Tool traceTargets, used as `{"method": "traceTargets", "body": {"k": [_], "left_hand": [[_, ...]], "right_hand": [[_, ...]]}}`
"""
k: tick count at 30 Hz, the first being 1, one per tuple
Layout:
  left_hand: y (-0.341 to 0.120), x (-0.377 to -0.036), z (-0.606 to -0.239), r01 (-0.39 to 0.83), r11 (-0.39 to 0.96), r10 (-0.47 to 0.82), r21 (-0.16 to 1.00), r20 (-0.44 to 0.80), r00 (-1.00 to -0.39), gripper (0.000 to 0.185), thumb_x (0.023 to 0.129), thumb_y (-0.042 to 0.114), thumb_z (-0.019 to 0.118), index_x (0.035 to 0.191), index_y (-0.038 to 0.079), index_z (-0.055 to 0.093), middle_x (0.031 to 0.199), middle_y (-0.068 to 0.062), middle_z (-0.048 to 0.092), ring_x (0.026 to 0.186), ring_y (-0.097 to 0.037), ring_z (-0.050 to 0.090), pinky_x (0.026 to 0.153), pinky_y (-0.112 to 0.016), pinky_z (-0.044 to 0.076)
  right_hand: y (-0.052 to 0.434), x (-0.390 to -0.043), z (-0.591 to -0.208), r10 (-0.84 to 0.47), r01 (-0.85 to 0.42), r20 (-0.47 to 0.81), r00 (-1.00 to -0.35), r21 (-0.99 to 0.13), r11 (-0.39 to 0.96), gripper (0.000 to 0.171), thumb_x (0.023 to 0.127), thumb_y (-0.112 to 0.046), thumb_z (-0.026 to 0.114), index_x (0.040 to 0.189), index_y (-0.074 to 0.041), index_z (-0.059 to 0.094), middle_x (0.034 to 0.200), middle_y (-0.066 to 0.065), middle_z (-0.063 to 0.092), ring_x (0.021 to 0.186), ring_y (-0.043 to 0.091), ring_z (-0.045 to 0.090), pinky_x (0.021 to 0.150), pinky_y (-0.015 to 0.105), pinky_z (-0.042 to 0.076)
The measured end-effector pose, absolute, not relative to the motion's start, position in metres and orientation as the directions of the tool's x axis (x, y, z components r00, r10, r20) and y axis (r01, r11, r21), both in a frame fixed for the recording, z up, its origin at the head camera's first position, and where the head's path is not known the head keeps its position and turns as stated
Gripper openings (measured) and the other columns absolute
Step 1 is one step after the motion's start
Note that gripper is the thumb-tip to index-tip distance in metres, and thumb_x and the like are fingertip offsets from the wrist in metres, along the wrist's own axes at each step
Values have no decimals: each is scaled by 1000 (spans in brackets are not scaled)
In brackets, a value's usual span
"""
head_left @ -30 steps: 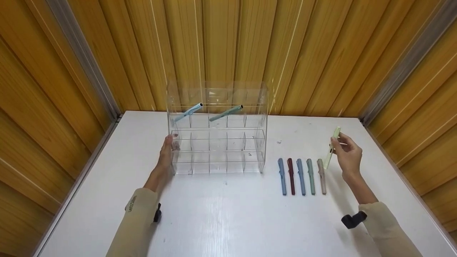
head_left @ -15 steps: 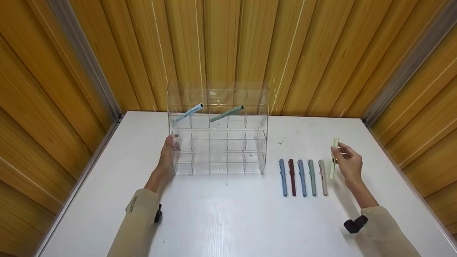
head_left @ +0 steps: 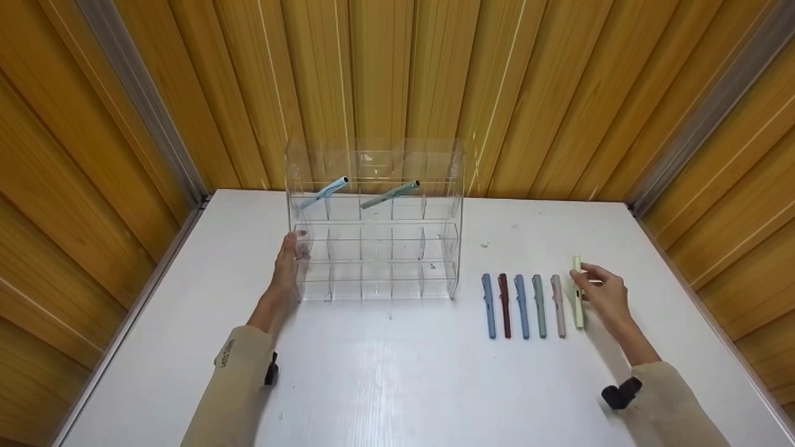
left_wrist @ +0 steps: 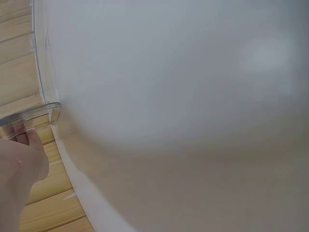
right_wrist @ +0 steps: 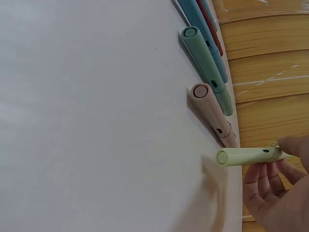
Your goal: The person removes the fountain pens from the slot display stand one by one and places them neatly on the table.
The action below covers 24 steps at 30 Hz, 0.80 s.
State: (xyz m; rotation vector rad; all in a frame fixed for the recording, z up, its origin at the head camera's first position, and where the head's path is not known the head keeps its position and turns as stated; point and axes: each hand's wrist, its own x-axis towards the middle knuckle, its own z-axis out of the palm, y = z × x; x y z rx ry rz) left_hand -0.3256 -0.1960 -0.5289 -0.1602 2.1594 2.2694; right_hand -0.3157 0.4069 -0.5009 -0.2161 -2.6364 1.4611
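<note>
Organizer (head_left: 372,248) on table (head_left: 397,372), pen row (head_left: 525,305) right of it

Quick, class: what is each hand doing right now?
Left hand: open, resting against the clear organizer.
Right hand: pinching the pale green pen.

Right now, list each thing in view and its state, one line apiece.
Pale green pen: capped, pinched near its top, far right of the row.
Five pens in a row: capped, flat on the table, side by side.
Clear organiser: upright; lower compartments hold nothing.
Light blue pen: slanted in the top tier.
Teal pen: slanted in the top tier.
Left hand: flat against the organiser's side.
Right hand: fingers pinch the pale green pen.
</note>
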Motion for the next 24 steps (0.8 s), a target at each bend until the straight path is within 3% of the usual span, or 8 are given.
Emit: {"method": "traceTargets", "body": {"k": [5, 13, 18, 24], "left_hand": [[-197, -325, -529, -76, -39, -67, 996, -78, -995, 86, 101, 77, 18, 167, 22, 20, 172, -21, 12, 160, -40, 15, 127, -63, 15], [-197, -323, -527, -90, -13, -77, 996, -91, -993, 90, 98, 83, 18, 166, 25, 21, 171, -18, 17, 158, -38, 19, 127, -61, 17], [-197, -324, -526, -93, -44, -85, 995, -96, -992, 85, 101, 79, 18, 164, 23, 25, 167, -19, 21, 154, -37, 23, 126, -60, 19], [-197, -322, -526, -101, -31, -65, 994, -103, -993, 88, 101, 79, 15, 170, 24, 8, 173, -20, 10, 160, -40, 13, 129, -62, 9]], "right_hand": [[410, -312, -507, 153, 121, -37, -987, -800, 588, 60, 106, -34, 64, 145, 10, 53, 115, 13, 61, 78, -1, 60, 67, 16, 56], [411, -308, -513, 85, 92, -44, -995, -695, 713, 56, 105, -25, 63, 137, 21, 54, 114, 33, 65, 76, 10, 60, 59, 20, 56], [410, -309, -512, 77, 71, -19, -997, -633, 771, 57, 104, -25, 64, 135, 22, 54, 116, 37, 64, 73, 12, 58, 55, 21, 51], [410, -310, -512, 50, 54, -23, -998, -613, 788, 58, 105, -23, 64, 141, 21, 49, 113, 35, 63, 70, 12, 57, 53, 20, 51]]}}
